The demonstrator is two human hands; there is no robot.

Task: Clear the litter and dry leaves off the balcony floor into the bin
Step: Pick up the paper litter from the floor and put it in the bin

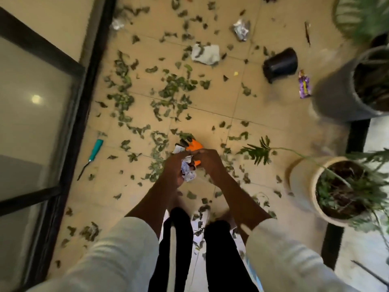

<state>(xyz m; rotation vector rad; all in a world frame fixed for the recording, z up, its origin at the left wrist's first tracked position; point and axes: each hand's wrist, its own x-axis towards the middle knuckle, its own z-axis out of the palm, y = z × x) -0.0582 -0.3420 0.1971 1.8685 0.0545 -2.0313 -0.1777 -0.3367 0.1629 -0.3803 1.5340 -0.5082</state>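
Observation:
Both my hands meet over the beige floor in the head view. My left hand grips crumpled white and blue wrappers. My right hand pinches an orange wrapper together with that bundle. Dry green leaves lie scattered over the tiles. Farther off lie a crumpled white paper, a silver foil wrapper, another foil scrap and a purple wrapper. No bin is in view.
A black pot lies tipped over on the floor. A grey planter and a cream planter stand at the right. A teal-handled tool lies by the black door frame at the left.

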